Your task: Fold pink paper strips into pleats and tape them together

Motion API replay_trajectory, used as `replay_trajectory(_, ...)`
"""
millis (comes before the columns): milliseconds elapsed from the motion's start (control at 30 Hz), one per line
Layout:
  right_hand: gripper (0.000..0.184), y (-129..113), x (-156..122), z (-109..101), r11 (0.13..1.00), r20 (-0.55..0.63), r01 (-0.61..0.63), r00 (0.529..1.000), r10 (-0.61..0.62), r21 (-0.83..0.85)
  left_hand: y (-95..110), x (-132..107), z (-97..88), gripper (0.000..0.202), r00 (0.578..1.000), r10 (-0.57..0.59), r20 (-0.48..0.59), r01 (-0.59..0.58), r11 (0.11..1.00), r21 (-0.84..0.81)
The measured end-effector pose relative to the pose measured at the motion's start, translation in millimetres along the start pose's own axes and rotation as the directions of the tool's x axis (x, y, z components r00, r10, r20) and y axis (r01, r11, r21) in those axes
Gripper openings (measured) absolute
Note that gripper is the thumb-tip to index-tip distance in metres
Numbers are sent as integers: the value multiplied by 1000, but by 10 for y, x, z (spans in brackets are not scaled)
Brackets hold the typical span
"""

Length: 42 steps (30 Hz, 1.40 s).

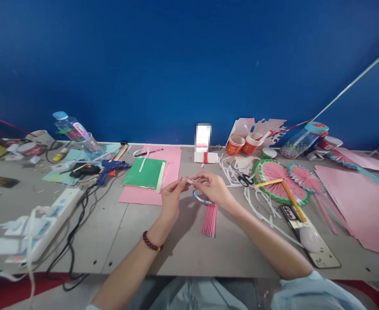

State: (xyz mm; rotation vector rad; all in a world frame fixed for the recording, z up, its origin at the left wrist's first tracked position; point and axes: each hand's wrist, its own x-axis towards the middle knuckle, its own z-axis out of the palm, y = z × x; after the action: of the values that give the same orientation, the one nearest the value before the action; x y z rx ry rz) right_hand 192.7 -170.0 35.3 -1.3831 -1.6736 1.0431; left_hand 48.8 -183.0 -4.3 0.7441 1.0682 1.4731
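My left hand (pixel 172 192) and my right hand (pixel 212 187) meet above the middle of the grey table (pixel 134 241). Both pinch a small pale strip (pixel 189 180) stretched between their fingertips. Below my right hand lies a roll of tape (pixel 201 198). A folded pink pleated paper (pixel 209 219) lies just in front of it. A dark bead bracelet sits on my left wrist.
Green paper (pixel 145 173) lies on a pink sheet (pixel 163 181) to the left. Scissors (pixel 245 179), white paper strips and watermelon paper fans (pixel 278 181) lie to the right. A phone (pixel 308 236), red cups (pixel 242 144), a glue gun (pixel 110 168), a power strip (pixel 44 224) and bottles are around.
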Motion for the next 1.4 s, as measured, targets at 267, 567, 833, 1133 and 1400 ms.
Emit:
replay_trajectory(267,24,-47,-17,-29,998,25,16,1000,-14,-57,-3,10,-4,25,1000,-10,7,10,1000,-4)
replay_trajectory(567,20,23,19,-20,997,27,53,998,-51,-55,-3,-5,-4,20,998,61,26,-62,997,43)
replay_trajectory(833,15,10,-11,-20,991,-14,103,994,-104,-80,-35,-25,33,24,987,60,152,-76,992,100)
replay_trajectory(1133,12,13,-47,49,987,-43,154,987,-156,-45,-11,-97,40,23,989,113,90,-125,982,138)
replay_trajectory(1400,16,77,-37,87,979,-75,163,982,-173,-120,-15,-43,26,22,996,79,34,-79,996,26)
